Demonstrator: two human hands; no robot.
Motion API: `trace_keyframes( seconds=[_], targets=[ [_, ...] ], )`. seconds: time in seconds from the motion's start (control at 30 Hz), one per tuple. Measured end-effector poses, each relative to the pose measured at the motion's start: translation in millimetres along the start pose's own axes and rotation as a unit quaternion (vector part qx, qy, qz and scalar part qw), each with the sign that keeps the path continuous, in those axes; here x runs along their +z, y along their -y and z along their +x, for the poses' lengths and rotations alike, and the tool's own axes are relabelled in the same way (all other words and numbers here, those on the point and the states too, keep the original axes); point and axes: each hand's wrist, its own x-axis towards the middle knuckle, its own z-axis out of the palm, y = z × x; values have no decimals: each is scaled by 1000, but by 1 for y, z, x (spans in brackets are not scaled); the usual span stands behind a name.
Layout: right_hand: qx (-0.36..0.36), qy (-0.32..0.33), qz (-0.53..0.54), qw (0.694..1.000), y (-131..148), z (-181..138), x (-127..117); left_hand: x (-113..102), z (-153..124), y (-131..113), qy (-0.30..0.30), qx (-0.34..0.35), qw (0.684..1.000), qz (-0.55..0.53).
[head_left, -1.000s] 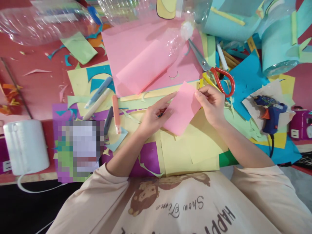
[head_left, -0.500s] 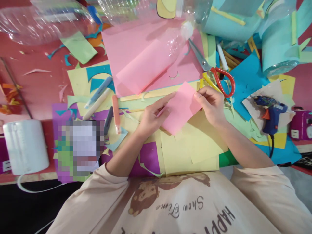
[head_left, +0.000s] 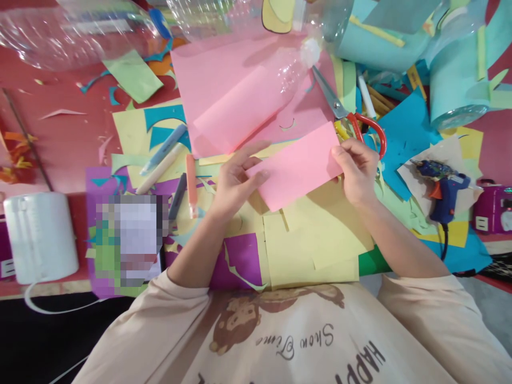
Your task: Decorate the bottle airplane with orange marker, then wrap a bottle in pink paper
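Between both hands a rectangular piece of pink paper is stretched out, tilted up to the right above the yellow sheets. My left hand pinches its left end, thumb on top. The right end is gripped by my right hand, thumb on top and fingers curled beneath. Just beyond the paper lies a clear plastic bottle wrapped in pink paper, resting on a larger pink sheet. Red-handled scissors lie past my right hand, their blades pointing to the bottle cap.
A blue glue gun rests on white paper at right. Bottles wrapped in light blue paper stand at the back right. Markers and paper scraps lie left of my left hand. A white box-like device is at far left.
The pink paper, which looked smaller and folded, now spreads out as a longer rectangle. My left hand has moved left and my right hand slightly right.
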Motion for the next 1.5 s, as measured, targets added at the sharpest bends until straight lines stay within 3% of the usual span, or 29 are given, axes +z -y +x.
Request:
trace_keyframes(
  seconds=[0.1, 0.23, 0.4, 0.8, 1.4, 1.5],
  targets=[
    [-31, -50, 14, 998, -2, -1, 1, 1, 2, 2, 12, -6, 998, -57],
    [-29, -57, 38, 997, -3, -2, 1, 5, 3, 2, 24, -5, 997, -68],
    [-25, -54, 43, 997, -7, -4, 0, 3, 3, 8, -33, -3, 997, -71],
    [-24, -40, 44, 998, -12, -4, 0, 0, 4, 12, -143, 104, 984, -17],
    [7, -76, -11, 997, -4, -2, 0, 8, 3, 1, -208, 151, 966, 6],
    [1, -84, -9, 996, -6, 0, -2, 8, 2, 0, -192, 166, 967, 30]
  ],
)
